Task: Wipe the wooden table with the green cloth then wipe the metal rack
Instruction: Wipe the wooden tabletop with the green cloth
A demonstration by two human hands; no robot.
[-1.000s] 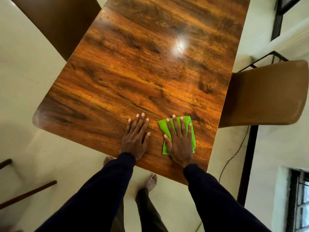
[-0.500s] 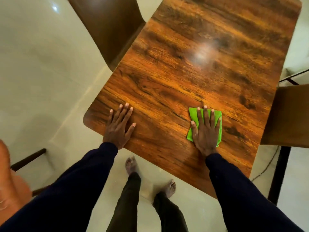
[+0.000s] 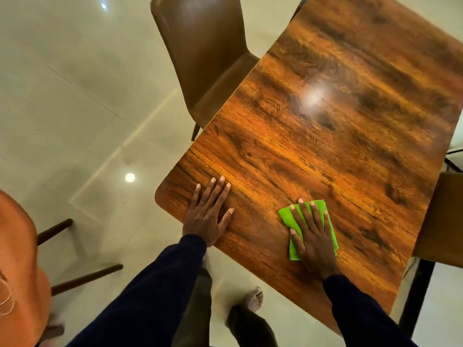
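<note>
The left hand [image 3: 205,219] has slid away to the desk's [image 3: 325,136] near corner, flat and released. The right hand [image 3: 313,239], fingers straight, presses the green cloth [image 3: 285,216] near the front edge. Most of the desk probably remains unwiped.

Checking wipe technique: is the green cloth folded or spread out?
Apparently folded: the green cloth is a compact pad barely wider than the right hand pressing it onto the wooden table.

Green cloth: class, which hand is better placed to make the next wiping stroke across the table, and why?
Right. The right hand lies flat on the green cloth, pressing it onto the wooden table. The left hand rests bare near the table's corner, apart from the cloth.
</note>
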